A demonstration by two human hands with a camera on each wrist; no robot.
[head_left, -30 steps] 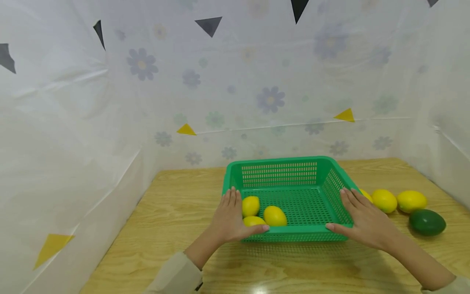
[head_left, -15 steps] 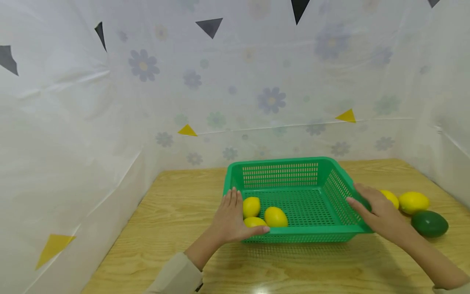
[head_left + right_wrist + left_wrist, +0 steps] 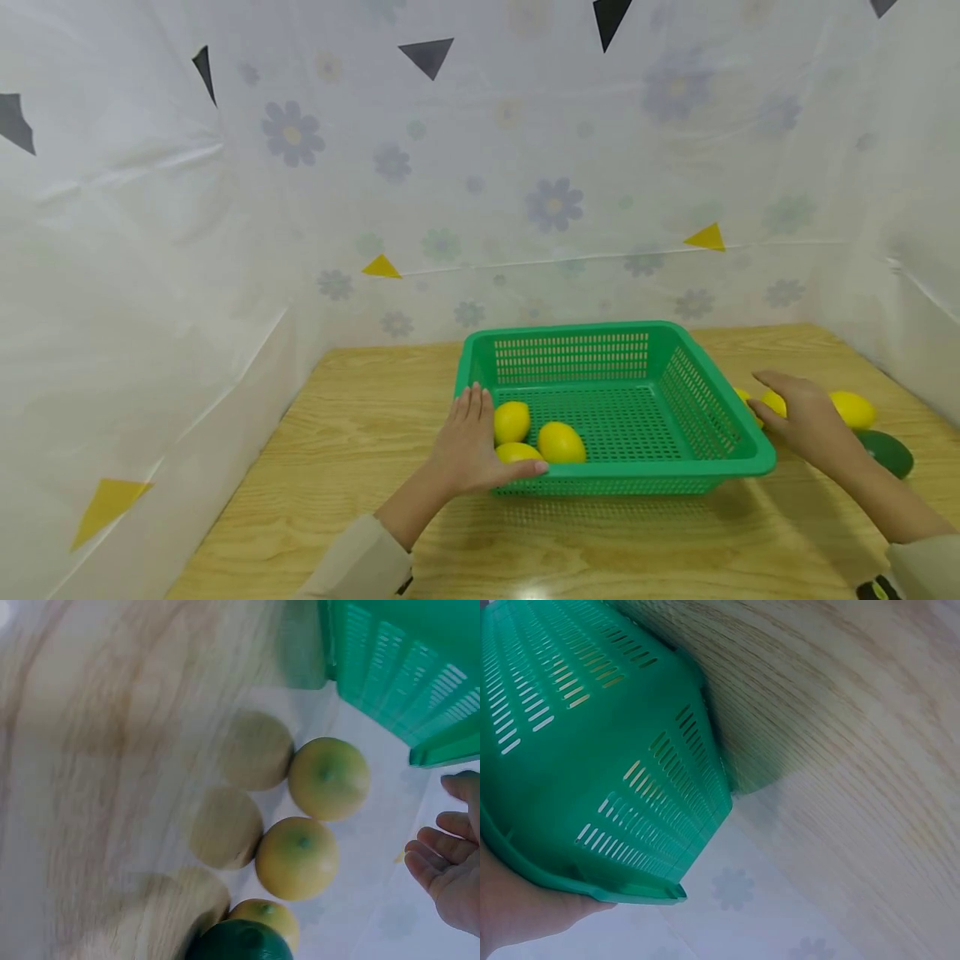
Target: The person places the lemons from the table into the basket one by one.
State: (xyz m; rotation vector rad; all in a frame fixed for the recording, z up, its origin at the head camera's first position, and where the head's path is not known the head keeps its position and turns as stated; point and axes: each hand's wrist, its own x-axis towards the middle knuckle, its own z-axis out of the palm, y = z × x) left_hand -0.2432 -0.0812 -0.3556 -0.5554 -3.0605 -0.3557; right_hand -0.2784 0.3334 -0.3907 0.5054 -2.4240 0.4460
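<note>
Right of the basket [image 3: 570,357], lemons [image 3: 853,410] could be sent rolling if brushed by the right hand [image 3: 813,423], thumb and fingers apart; the rim [image 3: 622,471] could be tipped under the straight-fingered left hand [image 3: 465,454].

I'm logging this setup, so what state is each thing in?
Basket: upright on the table, partly filled
Lemons inside: three visible, grouped at near left
Loose lemons: three, lying right of the basket
Green fruit: lying beside the loose lemons
Left hand: resting on the basket's near left corner
Right hand: holding nothing, beside the basket
</note>
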